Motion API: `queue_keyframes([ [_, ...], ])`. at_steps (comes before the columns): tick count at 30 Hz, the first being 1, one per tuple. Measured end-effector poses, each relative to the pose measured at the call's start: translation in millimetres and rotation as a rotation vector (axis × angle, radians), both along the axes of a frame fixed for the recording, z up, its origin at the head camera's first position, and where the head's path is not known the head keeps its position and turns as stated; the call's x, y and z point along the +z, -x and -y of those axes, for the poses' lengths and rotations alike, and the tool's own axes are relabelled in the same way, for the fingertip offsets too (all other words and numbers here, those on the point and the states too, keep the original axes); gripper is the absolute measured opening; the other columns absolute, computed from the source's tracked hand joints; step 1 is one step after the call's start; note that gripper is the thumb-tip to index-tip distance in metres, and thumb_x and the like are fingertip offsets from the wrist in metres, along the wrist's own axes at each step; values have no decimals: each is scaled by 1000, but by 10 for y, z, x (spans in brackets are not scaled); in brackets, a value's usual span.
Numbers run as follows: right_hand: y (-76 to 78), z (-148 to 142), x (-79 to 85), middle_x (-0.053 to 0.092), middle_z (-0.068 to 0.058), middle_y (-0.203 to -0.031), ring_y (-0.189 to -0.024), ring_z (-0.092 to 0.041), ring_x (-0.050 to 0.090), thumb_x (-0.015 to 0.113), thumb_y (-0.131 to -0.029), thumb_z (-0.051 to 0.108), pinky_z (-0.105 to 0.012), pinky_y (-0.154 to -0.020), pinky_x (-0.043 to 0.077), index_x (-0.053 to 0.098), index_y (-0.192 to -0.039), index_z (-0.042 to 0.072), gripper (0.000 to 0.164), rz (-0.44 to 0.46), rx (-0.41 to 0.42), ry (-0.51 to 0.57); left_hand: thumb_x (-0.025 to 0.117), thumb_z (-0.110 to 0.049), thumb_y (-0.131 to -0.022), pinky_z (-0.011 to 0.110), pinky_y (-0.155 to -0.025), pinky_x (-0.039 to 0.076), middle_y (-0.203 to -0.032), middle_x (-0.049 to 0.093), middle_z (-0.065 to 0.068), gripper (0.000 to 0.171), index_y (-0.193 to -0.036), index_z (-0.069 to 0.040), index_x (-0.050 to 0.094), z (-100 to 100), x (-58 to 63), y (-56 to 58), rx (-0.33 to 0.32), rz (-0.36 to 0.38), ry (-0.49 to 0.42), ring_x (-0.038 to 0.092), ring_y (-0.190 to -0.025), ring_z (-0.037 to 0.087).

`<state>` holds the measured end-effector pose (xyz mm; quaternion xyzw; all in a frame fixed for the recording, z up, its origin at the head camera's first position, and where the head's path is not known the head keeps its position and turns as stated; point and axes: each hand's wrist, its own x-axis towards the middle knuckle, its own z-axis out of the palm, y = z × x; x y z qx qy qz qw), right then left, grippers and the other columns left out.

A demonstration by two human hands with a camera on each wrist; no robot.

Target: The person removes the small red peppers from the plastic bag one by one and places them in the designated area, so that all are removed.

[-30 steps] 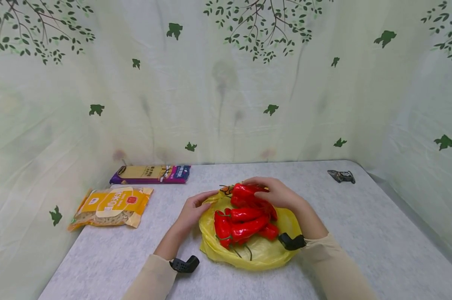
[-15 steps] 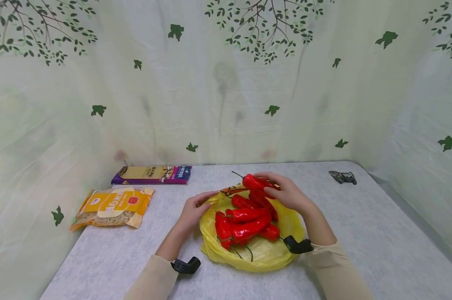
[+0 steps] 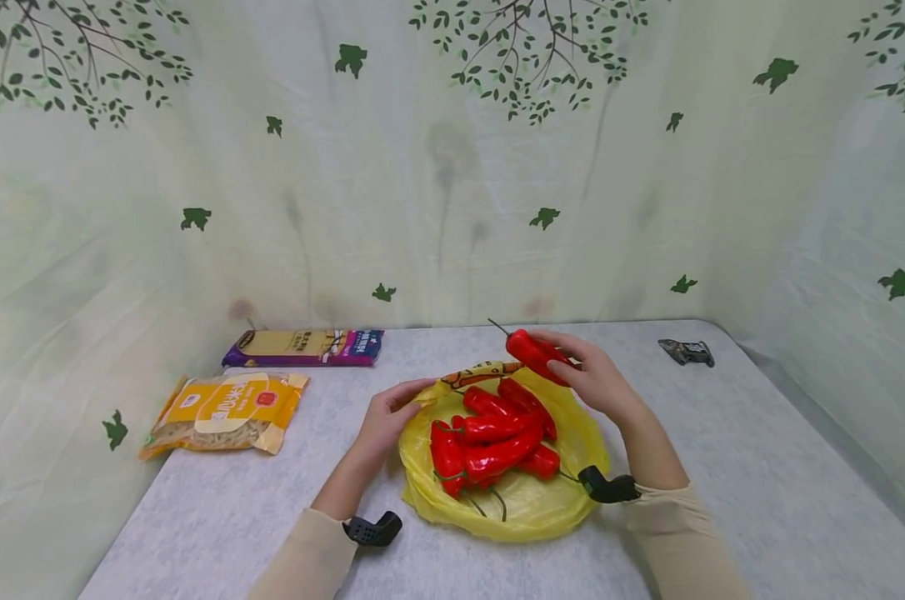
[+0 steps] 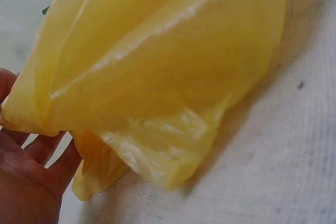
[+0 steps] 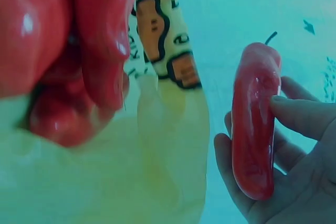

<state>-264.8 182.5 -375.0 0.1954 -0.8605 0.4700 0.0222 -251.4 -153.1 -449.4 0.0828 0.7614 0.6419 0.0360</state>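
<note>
A yellow plastic bag [image 3: 527, 517] lies spread wide on the table, its mouth rolled open, with several glossy red chili peppers [image 3: 493, 429] heaped inside. At its left rim my left hand [image 3: 383, 421] pinches the plastic between thumb and fingers; the left wrist view shows the bag's side [image 4: 157, 51] hanging from that grip. Beyond the bag's far right rim, my right hand [image 3: 595, 375] holds one red chili pepper [image 3: 531, 354] up, stem pointing to the far left. The right wrist view shows that pepper [image 5: 254, 124] between thumb and fingers, apart from the heap.
An orange bag of dry food [image 3: 227, 412] lies at the table's left edge. Behind it is a long purple and beige packet [image 3: 302, 348]. A small black wrapped packet [image 3: 685, 353] lies at the far right. A leaf-printed curtain [image 3: 452, 208] stands along the back.
My right hand has lifted one pepper off the heap and carried it up and to the right, past the bag's rim. My left hand stays at the left rim.
</note>
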Motion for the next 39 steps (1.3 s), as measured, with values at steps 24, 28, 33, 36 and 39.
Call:
queue_keyframes([
  [24, 116, -521, -133, 45, -17, -154, -132, -40, 48, 51, -102, 15, -57, -104, 50, 38, -153, 27, 54, 126, -288, -21, 53, -8, -98, 40, -113, 45, -140, 62, 4, 37, -132, -18, 66, -20, -26, 44, 6, 23, 11, 55, -132, 22],
  [28, 159, -586, -195, 44, -19, -154, -132, -42, 46, 50, -102, 14, -57, -104, 50, 38, -153, 23, 53, 166, -333, -22, 53, -8, -99, 38, -112, 46, -140, 62, 3, 37, -132, -18, 65, -20, -17, 42, 4, 24, 10, 55, -131, 22],
  [33, 193, -642, -290, 42, -20, -154, -132, -42, 45, 51, -102, 15, -57, -106, 48, 38, -153, 21, 54, 217, -376, -10, 52, -8, -99, 33, -111, 47, -140, 62, 5, 36, -132, -16, 65, -13, -19, 40, -1, 19, 16, 55, -131, 22],
  [36, 208, -676, -341, 42, -20, -154, -133, -41, 43, 50, -102, 16, -56, -107, 48, 37, -154, 21, 53, 238, -393, -6, 51, -7, -100, 32, -112, 46, -141, 61, 7, 37, -134, -14, 63, -11, -23, 35, -13, 25, 12, 54, -131, 23],
  [39, 228, -714, -376, 41, -20, -154, -134, -42, 43, 51, -102, 16, -56, -107, 48, 37, -154, 20, 54, 248, -409, -4, 50, -7, -100, 36, -115, 44, -142, 59, 8, 38, -136, -13, 62, -12, -21, 29, -24, 29, -1, 53, -133, 24],
])
